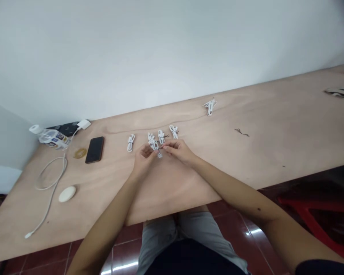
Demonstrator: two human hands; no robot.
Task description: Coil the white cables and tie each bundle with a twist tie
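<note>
My left hand (144,157) is closed on a coiled white cable (154,144), its thumb and fingers pinching the bundle from the left. The thumb and forefinger of my right hand (180,150) are pressed together on the end of a dark twist tie (161,148) at the bundle's right side. Just behind my hands lie more white cable coils bound with dark ties: one coil (161,136) close by, another (174,131) to its right. A tied coil (130,143) rests apart on the left.
Farther back lies a folded white cable (210,107). Loose dark ties (242,132) are on the right. To the left are a phone (94,149), a yellowish tape roll (80,153), a round white object (67,194), a charging cable (52,194) and a plastic bottle (53,138).
</note>
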